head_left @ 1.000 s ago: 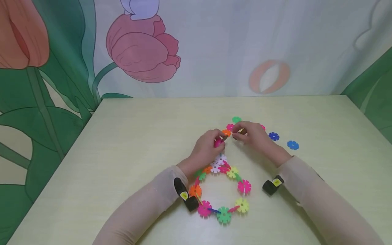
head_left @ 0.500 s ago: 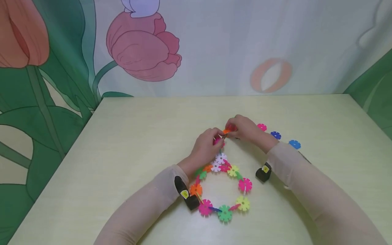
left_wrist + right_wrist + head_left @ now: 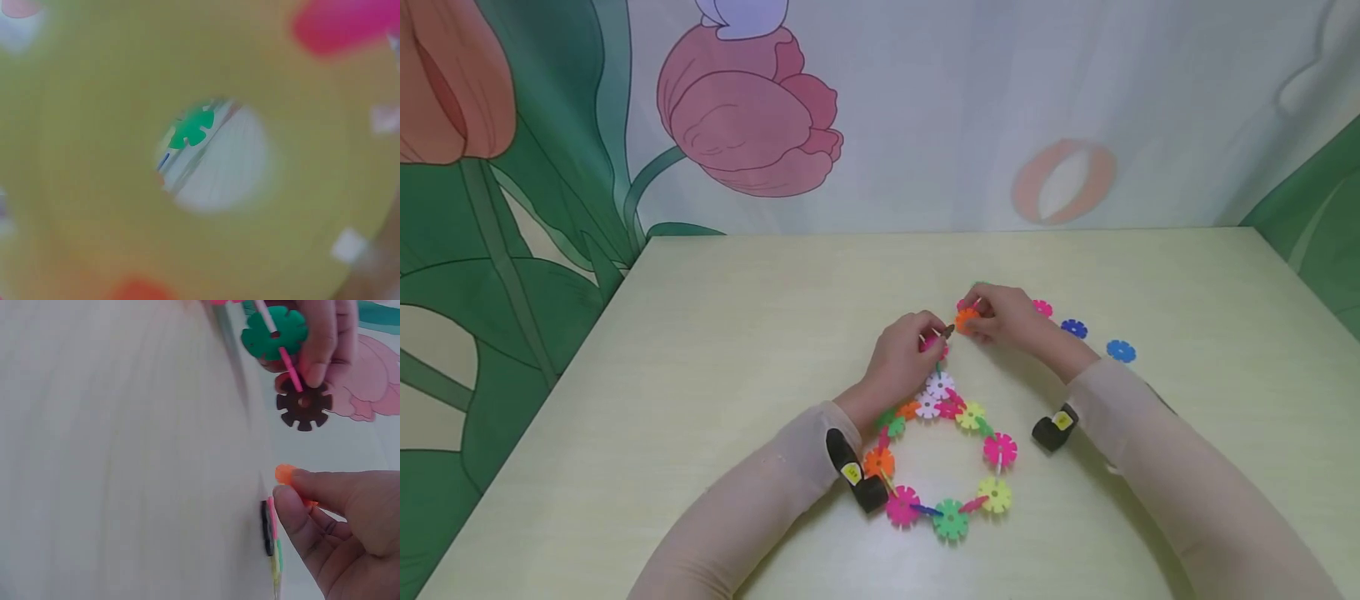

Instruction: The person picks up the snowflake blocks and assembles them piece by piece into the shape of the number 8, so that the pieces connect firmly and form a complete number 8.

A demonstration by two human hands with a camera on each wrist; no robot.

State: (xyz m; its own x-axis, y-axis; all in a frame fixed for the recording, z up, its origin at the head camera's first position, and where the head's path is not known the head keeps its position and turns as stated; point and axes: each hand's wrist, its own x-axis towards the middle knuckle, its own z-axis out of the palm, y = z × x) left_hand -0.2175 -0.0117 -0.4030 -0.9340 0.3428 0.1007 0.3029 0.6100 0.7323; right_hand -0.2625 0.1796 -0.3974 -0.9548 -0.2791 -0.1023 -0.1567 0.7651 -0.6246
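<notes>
My left hand (image 3: 898, 354) pinches the upper end of a chain of slotted, flower-shaped plastic discs. A pink disc (image 3: 935, 347) shows at its fingers, with a dark brown disc (image 3: 304, 402) at the tip of the chain. Below hang together two white discs (image 3: 940, 385) and a ring of joined discs, including a green one (image 3: 951, 521), lying on the table. My right hand (image 3: 1011, 321) pinches a loose orange disc (image 3: 966, 320) just right of the brown one, apart from it. In the left wrist view a blurred yellow disc (image 3: 94, 156) covers most of the picture.
Loose discs lie on the table (image 3: 700, 350) around my right hand: a pink one (image 3: 1042, 308), a dark blue one (image 3: 1074, 328) and a lighter blue one (image 3: 1121, 351). Others lie partly behind the hand. A flower-printed curtain (image 3: 925, 117) hangs behind the table's far edge.
The right hand first moved left to the orange disc, then drew back slightly to the right with it between the fingers. My left hand has stayed nearly still on the chain.
</notes>
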